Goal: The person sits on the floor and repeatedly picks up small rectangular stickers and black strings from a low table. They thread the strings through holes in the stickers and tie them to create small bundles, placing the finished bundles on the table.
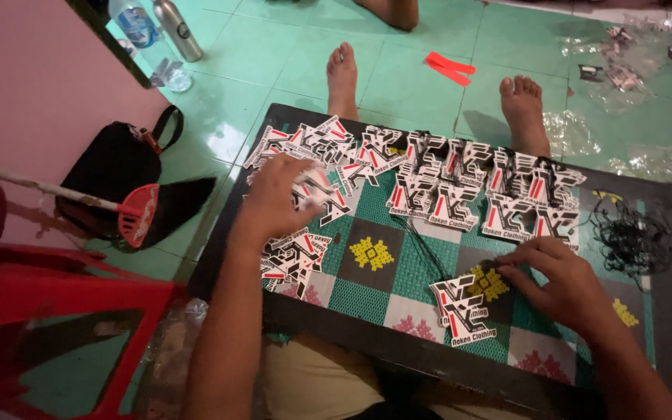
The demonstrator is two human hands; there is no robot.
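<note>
A black board [663,257] with a green patterned cloth [414,264] lies across my lap. Many die-cut white, black and red paper tags [460,190] lie in rows along its far side. My left hand [278,198] reaches into the loose pile of tags [316,148] at the far left, its fingers curled on one tag. My right hand [558,280] rests on the cloth at the near right, fingertips pinching a thin black string [421,245] beside a single tag [460,307]. A tangle of black strings [631,237] lies at the right edge.
My bare feet [342,74] rest on the green tiled floor beyond the board. A red plastic stool [56,311] and a black bag [114,175] stand at the left. Bottles [176,27] stand at the far left. Clear plastic wrappers [624,54] lie at the far right.
</note>
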